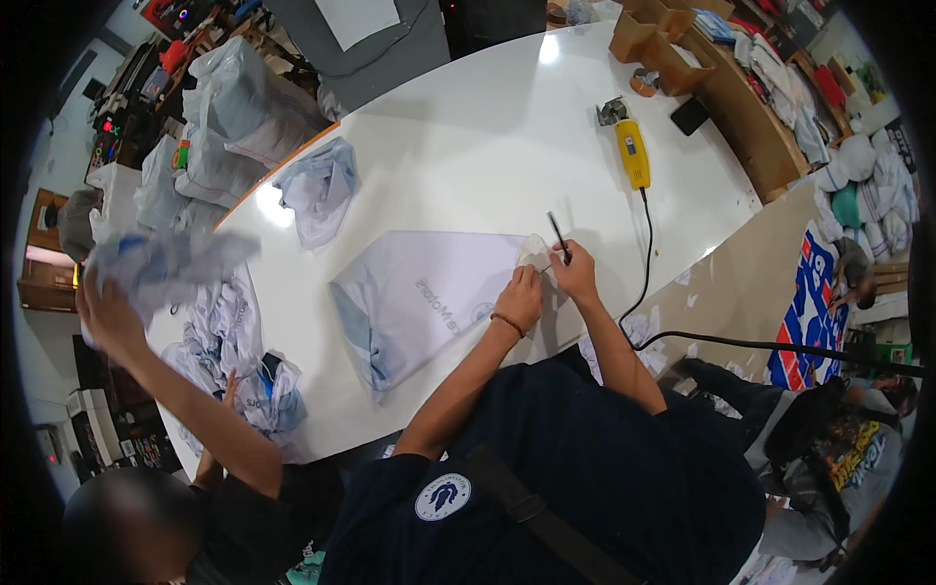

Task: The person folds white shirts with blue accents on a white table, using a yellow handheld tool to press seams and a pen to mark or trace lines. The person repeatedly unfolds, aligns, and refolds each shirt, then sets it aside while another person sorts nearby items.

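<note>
A folded white cloth piece (429, 292) with a pale blue edge and grey lettering lies on the white table. My left hand (520, 300) is closed at its right corner, fingers pinched together on the cloth. A small cream-coloured piece (531, 251) sits just beyond those fingertips; what it is I cannot make out. Close beside it, my right hand (577, 272) grips a slim, dark, pen-like tool (559, 237), which points up and away. The tool's lower end is hidden by my fingers.
A yellow handheld electric cutter (633, 153) lies at the far right, its black cable trailing past my right arm. Beyond are a phone (689, 116), a tape roll (643, 82) and cardboard boxes (663, 44). At left, a co-worker's hand (112, 317) lifts blurred cloth above piled fabric (229, 331).
</note>
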A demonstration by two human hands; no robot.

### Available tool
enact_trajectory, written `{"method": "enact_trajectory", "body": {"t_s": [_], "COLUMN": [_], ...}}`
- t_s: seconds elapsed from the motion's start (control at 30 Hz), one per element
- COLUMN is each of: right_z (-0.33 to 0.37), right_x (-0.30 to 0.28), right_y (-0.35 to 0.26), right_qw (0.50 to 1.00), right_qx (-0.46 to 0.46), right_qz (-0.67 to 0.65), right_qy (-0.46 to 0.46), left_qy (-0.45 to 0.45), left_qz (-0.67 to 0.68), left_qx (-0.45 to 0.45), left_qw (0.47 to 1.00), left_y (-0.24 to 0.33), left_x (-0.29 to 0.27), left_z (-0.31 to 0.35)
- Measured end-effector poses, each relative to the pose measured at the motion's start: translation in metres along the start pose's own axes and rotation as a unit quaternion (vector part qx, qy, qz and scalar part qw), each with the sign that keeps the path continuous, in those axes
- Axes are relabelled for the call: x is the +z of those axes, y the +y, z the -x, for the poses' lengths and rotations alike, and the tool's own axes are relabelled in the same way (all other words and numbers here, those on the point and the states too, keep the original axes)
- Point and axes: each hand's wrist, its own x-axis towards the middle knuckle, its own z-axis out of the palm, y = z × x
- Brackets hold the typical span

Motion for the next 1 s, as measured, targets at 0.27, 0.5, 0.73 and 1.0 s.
{"method": "enact_trajectory", "body": {"t_s": [0.27, 0.5, 0.73, 1.0], "right_z": [-0.038, -0.048, -0.041, -0.041], "right_x": [-0.04, -0.021, -0.005, -0.004], "right_y": [-0.037, -0.055, -0.059, -0.067], "right_qw": [0.962, 0.964, 0.946, 0.895], "right_qx": [0.092, -0.004, -0.111, -0.18], "right_qz": [-0.253, -0.15, -0.046, 0.023], "right_qy": [-0.035, -0.221, -0.302, -0.407], "left_qy": [-0.061, -0.018, -0.107, -0.179], "left_qz": [-0.168, -0.012, -0.211, -0.192], "left_qx": [0.006, -0.102, -0.083, -0.053], "left_qw": [0.984, 0.995, 0.968, 0.963], "left_y": [0.003, 0.024, 0.031, 0.038], "left_x": [0.024, 0.016, 0.038, 0.043], "left_z": [-0.005, -0.008, -0.017, -0.02]}}
